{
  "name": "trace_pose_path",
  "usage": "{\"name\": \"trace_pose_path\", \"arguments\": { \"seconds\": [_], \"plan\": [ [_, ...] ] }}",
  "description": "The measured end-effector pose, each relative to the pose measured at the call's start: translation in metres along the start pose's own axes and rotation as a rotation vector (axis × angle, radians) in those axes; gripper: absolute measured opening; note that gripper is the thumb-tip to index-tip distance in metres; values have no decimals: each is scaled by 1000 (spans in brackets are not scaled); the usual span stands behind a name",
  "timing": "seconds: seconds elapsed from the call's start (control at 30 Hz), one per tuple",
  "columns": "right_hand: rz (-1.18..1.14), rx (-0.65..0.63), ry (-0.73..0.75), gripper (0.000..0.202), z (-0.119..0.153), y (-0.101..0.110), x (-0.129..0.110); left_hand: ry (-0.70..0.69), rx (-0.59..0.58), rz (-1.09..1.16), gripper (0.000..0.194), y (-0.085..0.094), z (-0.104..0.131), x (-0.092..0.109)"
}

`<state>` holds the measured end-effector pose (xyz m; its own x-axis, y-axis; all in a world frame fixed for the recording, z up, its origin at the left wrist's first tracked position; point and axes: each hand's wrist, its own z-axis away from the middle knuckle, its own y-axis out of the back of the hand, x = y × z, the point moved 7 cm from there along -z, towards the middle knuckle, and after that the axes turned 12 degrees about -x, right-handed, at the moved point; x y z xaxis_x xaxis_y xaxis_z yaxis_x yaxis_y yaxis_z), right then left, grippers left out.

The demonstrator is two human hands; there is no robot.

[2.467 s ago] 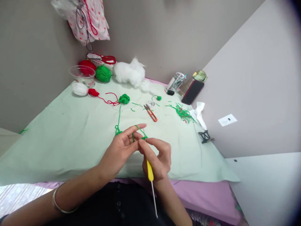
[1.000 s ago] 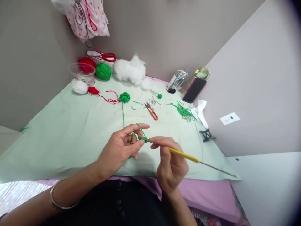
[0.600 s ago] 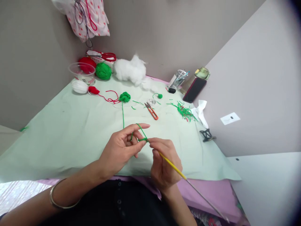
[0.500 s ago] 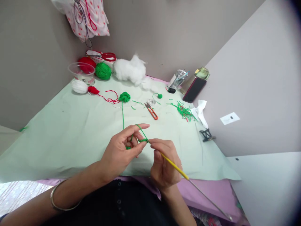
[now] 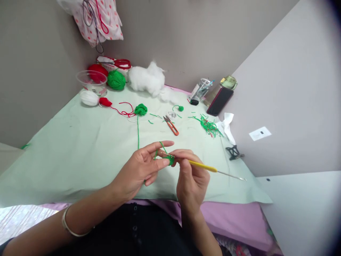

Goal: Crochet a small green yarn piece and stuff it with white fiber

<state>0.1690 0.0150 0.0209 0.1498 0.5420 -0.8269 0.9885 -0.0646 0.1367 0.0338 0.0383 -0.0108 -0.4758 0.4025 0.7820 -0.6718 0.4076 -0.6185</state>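
Near the table's front edge, my left hand (image 5: 142, 165) pinches a small green crocheted piece (image 5: 170, 160) between thumb and fingers, with green yarn looped over its raised index finger. The strand runs back to a loose green yarn bundle (image 5: 141, 110). My right hand (image 5: 193, 176) grips a crochet hook by its yellow handle (image 5: 204, 165); the thin metal tip lies at the green piece, and the other metal end points right. Both hands almost touch at the piece. Orange-handled thread snips (image 5: 172, 126) lie beyond them.
White stuffing (image 5: 147, 79), a green yarn ball (image 5: 116, 80) and a clear tub (image 5: 92, 83) stand at the back. At the right are green yarn scraps (image 5: 210, 126), a phone (image 5: 220, 101), a plastic cup (image 5: 200, 91) and a black clip (image 5: 233, 152).
My right hand has shifted slightly right and turned, bringing the hook from a steep slant to nearly level. My left hand has moved a little right, and the green piece is turned and shows more.
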Motion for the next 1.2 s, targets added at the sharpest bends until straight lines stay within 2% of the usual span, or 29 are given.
{"name": "trace_pose_path", "arguments": {
  "seconds": [0.1, 0.2, 0.27, 0.37, 0.43, 0.57, 0.73, 0.8, 0.93, 1.07, 1.13, 1.2],
  "plan": [
    [305, 2, 131, 27, 8, -4, -9, -49, 37, -36, 40, 1, -1, -1],
    [515, -8, 286, 33, 15, -7, -19, 61, -9, 115, 35, 0, -4, -9],
    [418, 30, 232, 30, 12, 1, -16, 118, -48, 222, 30, -2, -6, -10],
    [49, 98, 48, 26, 5, 13, -2, 69, -35, 263, 27, 0, -6, -3],
    [-89, 68, -19, 22, 1, 11, 3, 38, -26, 217, 31, 0, -6, -1],
    [-73, 17, -84, 17, 1, 6, 7, 8, -24, 46, 33, -1, -5, -2],
    [-261, 35, -177, 19, 3, 9, 19, -20, -6, -68, 27, 2, -4, 1],
    [-266, 19, -175, 21, 2, 10, 17, -34, 3, -103, 26, 4, -3, 3],
    [-48, -14, -97, 22, 2, 11, 3, -65, 23, -240, 28, 7, 0, 6],
    [349, -96, 165, 27, 10, -2, -18, -95, 121, -377, 33, 8, 4, 9],
    [546, -91, 303, 28, 16, -10, -24, -105, 136, -348, 41, 6, 4, 8],
    [686, -25, 368, 30, 21, -12, -26, -70, 91, -209, 48, 3, 2, 2]
  ]
}}
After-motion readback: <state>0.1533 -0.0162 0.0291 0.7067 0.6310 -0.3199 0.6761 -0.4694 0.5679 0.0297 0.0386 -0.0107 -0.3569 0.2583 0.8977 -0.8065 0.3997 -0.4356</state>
